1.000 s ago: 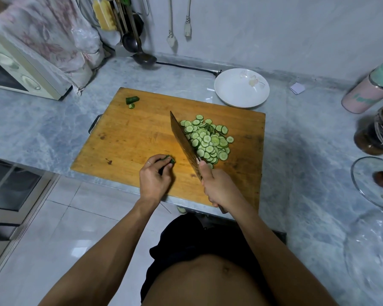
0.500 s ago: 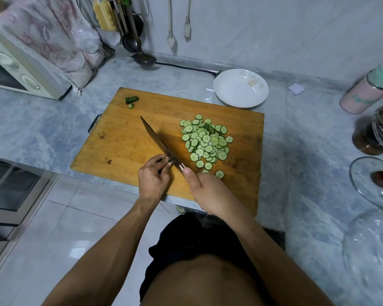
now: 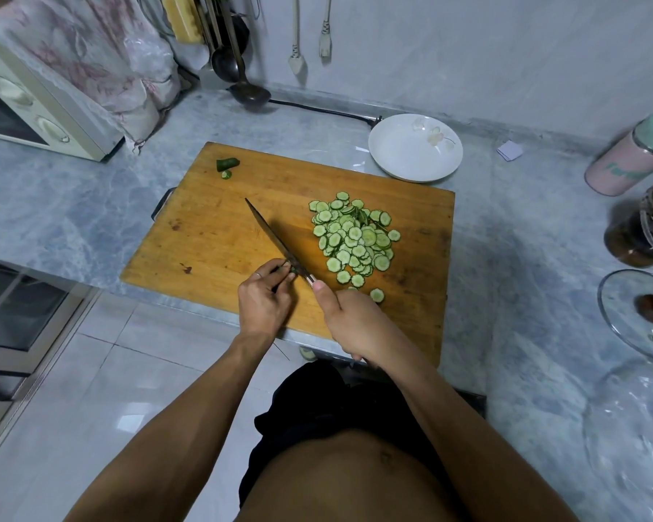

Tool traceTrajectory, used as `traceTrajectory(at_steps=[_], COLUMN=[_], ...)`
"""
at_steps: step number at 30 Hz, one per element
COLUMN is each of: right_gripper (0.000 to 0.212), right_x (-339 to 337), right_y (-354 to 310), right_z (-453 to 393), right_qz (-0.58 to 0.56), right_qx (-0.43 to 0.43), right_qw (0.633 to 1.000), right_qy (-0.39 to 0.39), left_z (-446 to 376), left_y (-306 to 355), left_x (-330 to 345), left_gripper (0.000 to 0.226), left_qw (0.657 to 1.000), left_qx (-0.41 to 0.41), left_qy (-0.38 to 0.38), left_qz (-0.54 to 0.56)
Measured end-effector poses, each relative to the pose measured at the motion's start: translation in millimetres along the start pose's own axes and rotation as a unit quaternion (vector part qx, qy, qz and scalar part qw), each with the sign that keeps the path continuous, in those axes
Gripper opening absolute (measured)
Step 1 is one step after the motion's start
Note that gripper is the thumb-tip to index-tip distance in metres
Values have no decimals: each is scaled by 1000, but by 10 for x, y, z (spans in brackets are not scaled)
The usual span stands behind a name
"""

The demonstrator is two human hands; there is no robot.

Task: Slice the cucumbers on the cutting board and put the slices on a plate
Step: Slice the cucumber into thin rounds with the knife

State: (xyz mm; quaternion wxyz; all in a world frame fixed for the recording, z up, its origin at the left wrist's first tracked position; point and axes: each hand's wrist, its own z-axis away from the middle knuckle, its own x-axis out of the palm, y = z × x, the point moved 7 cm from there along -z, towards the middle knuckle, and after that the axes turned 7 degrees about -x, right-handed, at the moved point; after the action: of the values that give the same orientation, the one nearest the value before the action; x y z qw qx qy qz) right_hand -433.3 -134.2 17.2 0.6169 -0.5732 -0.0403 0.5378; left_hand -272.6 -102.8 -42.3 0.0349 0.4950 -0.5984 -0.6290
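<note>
the knife point(image 3: 276, 241) has swung off the pile of slices point(image 3: 353, 239), now angled across the cutting board point(image 3: 212, 235) by the left hand point(image 3: 263, 299), whose fingers pinch the last cucumber stub point(image 3: 287, 266) near the front edge. slicing looks nearly over. right hand point(image 3: 349, 320) clamps the handle; plate point(image 3: 415, 146) beyond the far right corner, bare.

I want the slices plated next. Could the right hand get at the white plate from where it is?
Probably yes, but not freely: the right hand grips the knife, and the slice pile lies between it and the plate. Nothing tall blocks reaching over.
</note>
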Motion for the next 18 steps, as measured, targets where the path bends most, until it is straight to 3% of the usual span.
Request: traceTrajectory(at_steps=[9,14,18], right_gripper=[66,65,63], right_x=[161,-22,-170], right_y=[85,389,475], right_z=[-198,-131,-81], right_qz=[6,-122,-164], right_qx=[17,91,102], right_qw=[1000,988,981], right_qy=[19,11,23], left_z=[1,-8,-44], left_y=[18,-4,11], left_x=[4,-24,-27], left_gripper=[19,22,22], left_qw=[1000,999,998], left_qx=[17,10,17], left_qy=[-10,-28,-37], left_qz=[-11,-37,-51])
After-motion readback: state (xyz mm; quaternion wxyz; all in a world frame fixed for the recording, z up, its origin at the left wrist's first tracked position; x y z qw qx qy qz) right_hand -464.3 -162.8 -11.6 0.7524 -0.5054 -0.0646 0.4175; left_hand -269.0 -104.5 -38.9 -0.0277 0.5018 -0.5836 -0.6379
